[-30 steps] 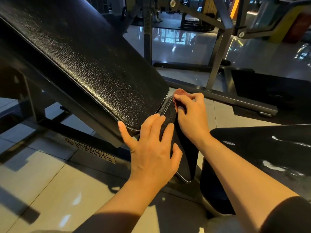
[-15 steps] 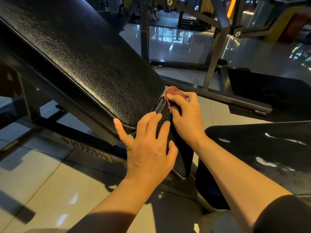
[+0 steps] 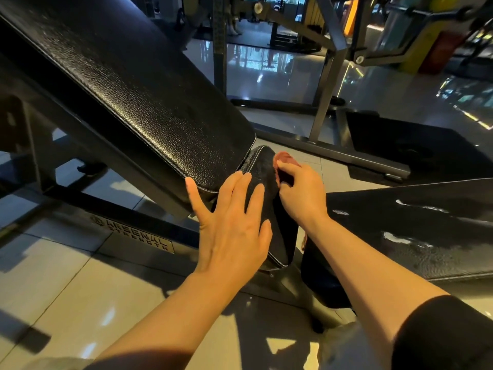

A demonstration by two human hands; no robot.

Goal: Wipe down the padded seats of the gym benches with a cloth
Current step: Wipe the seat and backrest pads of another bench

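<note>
On the small seat pad (image 3: 262, 180), left hand (image 3: 232, 228) flat, right hand (image 3: 301, 193) clutching seemingly reddish cloth (image 3: 284, 160).

My right hand (image 3: 301, 193) has slid the crumpled reddish-brown cloth (image 3: 284, 166) a little along the small black padded seat (image 3: 264, 169), its fingers (image 3: 286, 166) now curled tighter over it.

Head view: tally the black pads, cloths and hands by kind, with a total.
Black pads: 3 – inclined back pad, small seat pad, flat pad at right
Cloths: 1 – reddish cloth, held in the right hand's grip
Hands: 2 – left hand flat on the seat pad, right hand
Total: 6
</note>
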